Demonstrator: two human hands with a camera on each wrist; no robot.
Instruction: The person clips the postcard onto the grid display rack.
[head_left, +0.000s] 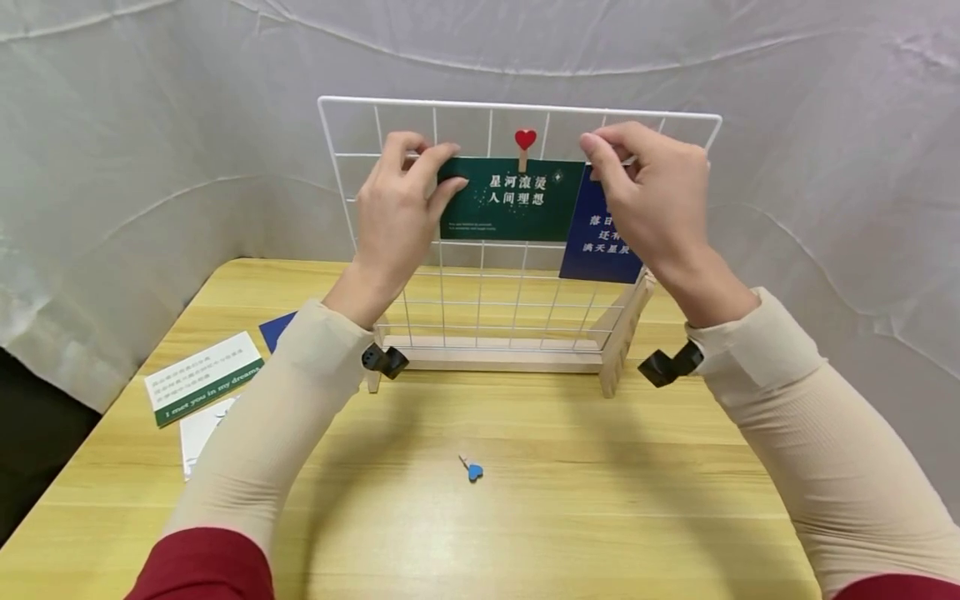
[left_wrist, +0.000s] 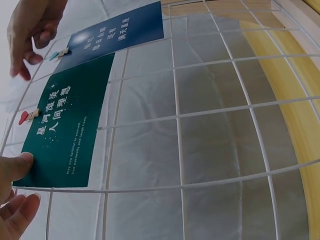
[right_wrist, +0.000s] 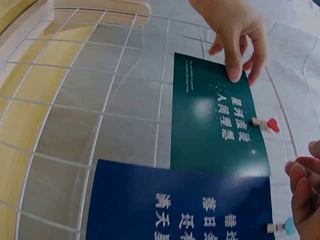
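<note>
A green card [head_left: 517, 218] with white writing hangs on a white wire grid [head_left: 517, 107], held at its top by a small clothespin with a red heart [head_left: 525, 140]. My left hand [head_left: 397, 217] pinches the card's left edge; in the right wrist view its thumb lies on the card's face. Beside it, at the right, hangs a blue card [head_left: 588, 254], partly covered by my right hand [head_left: 663, 196] in the head view. The left wrist view shows a clothespin with a light blue heart [left_wrist: 54, 56] on that card's top. My right hand's fingers are loosely bent near it, holding nothing.
The grid stands in a wooden base [head_left: 487, 360] on a wood-grain table [head_left: 540, 517]. A clothespin with a blue heart [head_left: 474, 472] lies in front. At the left lie a white and green card [head_left: 202, 375], another white card [head_left: 197, 433] and a blue card [head_left: 276, 329].
</note>
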